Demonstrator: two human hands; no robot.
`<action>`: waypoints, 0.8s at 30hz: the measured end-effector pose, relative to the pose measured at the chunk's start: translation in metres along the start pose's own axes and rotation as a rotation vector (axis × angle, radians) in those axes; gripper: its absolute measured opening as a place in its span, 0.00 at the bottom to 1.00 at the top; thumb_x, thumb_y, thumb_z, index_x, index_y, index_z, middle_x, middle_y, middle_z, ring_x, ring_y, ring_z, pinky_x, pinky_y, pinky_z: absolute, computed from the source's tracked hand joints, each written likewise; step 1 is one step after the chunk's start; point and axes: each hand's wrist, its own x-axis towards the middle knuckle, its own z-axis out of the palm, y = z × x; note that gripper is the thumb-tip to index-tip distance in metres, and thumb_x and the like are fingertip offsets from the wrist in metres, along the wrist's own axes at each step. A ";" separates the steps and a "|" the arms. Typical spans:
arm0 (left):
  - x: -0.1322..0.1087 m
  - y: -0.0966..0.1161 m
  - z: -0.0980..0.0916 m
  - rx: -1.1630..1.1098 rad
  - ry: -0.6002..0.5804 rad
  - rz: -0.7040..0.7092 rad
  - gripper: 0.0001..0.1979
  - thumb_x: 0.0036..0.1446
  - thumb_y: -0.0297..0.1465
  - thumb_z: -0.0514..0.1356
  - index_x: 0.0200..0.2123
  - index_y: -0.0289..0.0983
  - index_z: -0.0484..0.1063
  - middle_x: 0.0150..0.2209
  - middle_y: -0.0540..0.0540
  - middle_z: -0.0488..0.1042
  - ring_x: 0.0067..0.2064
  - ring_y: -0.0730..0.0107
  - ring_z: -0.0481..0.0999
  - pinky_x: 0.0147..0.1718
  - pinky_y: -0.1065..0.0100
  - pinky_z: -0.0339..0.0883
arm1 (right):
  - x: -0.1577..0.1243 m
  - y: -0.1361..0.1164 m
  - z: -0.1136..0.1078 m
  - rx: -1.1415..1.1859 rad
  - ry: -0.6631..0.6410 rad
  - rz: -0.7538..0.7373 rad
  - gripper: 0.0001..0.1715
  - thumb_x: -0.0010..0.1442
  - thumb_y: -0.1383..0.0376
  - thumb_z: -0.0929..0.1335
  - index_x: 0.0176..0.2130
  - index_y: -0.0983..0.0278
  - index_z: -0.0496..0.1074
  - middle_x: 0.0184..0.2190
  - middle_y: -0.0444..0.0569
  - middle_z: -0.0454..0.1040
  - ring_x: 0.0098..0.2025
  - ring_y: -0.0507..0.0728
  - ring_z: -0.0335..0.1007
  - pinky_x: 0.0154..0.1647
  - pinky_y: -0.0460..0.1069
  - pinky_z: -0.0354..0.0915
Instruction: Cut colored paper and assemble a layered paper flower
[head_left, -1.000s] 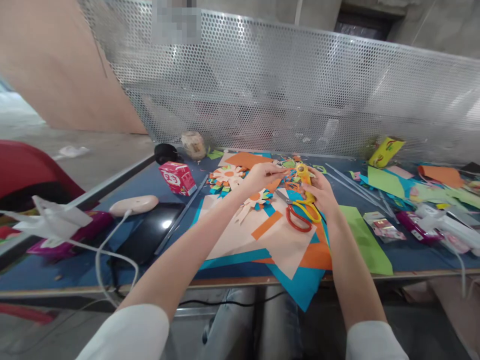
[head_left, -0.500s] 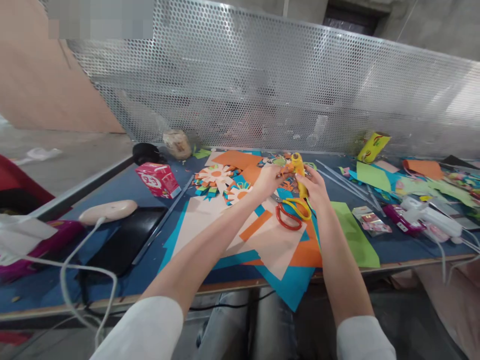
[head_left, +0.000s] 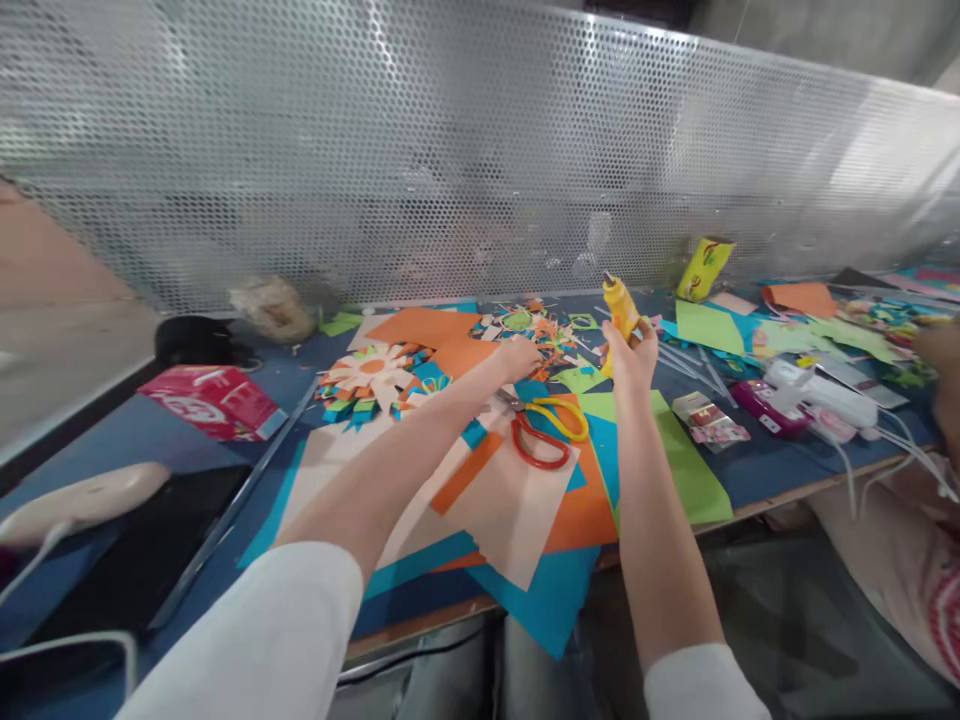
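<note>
My right hand (head_left: 632, 357) is wrapped around a yellow hot glue gun (head_left: 618, 310), raised above the table with its nozzle pointing up. My left hand (head_left: 519, 357) is low over a pile of curled paper scraps (head_left: 555, 335). Its fingers are bent together at orange paper bits, and whether a piece is between them is hidden. Scissors with one red and one yellow handle (head_left: 541, 455) lie just below that hand. To its left are layered paper flowers (head_left: 373, 368) in peach, orange, blue and green.
Peach, orange and blue sheets (head_left: 517, 520) overlap at the table's front edge. A red box (head_left: 214, 400) and a black phone-like slab (head_left: 142, 550) are left. A green sheet (head_left: 686, 470), a small packet (head_left: 711, 420) and a white power strip (head_left: 825, 393) are right. Behind stands a perforated metal panel (head_left: 450, 150).
My right hand has lifted the glue gun away to the right. My left hand has parted from it and lowered to the scraps. The whole view has turned rightward.
</note>
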 end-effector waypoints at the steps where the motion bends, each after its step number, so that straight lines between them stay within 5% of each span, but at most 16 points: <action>1: 0.003 -0.001 0.001 -0.011 -0.021 0.006 0.10 0.51 0.34 0.55 0.26 0.34 0.73 0.27 0.41 0.74 0.34 0.64 0.72 0.34 0.69 0.61 | -0.002 -0.002 0.002 -0.001 -0.011 0.003 0.35 0.44 0.56 0.69 0.48 0.61 0.53 0.34 0.48 0.72 0.25 0.53 0.69 0.20 0.48 0.66; 6: 0.007 -0.009 0.000 -0.104 -0.117 -0.047 0.15 0.42 0.41 0.62 0.30 0.34 0.73 0.29 0.45 0.75 0.32 0.67 0.72 0.30 0.72 0.60 | -0.006 -0.008 0.006 0.023 -0.013 0.028 0.34 0.45 0.60 0.69 0.48 0.62 0.52 0.36 0.49 0.72 0.31 0.56 0.73 0.28 0.51 0.71; 15: 0.012 -0.008 0.001 -0.250 -0.171 -0.132 0.09 0.39 0.31 0.62 0.27 0.35 0.73 0.26 0.47 0.76 0.29 0.68 0.72 0.28 0.72 0.61 | -0.009 -0.010 0.006 0.015 -0.010 0.036 0.37 0.45 0.61 0.70 0.51 0.63 0.52 0.35 0.48 0.73 0.39 0.58 0.74 0.38 0.54 0.72; 20: 0.022 -0.022 -0.008 -0.304 -0.108 -0.164 0.08 0.40 0.32 0.62 0.27 0.35 0.75 0.28 0.46 0.76 0.31 0.68 0.72 0.30 0.72 0.62 | -0.011 -0.012 0.007 -0.007 -0.013 0.036 0.37 0.46 0.61 0.69 0.52 0.64 0.51 0.38 0.51 0.72 0.40 0.59 0.73 0.38 0.53 0.72; 24: 0.040 -0.040 -0.021 -0.414 0.052 -0.334 0.20 0.45 0.43 0.60 0.35 0.33 0.75 0.32 0.43 0.77 0.33 0.66 0.72 0.31 0.70 0.62 | -0.010 -0.009 0.006 -0.029 -0.024 0.028 0.39 0.46 0.59 0.69 0.53 0.64 0.51 0.39 0.52 0.72 0.40 0.59 0.73 0.38 0.52 0.71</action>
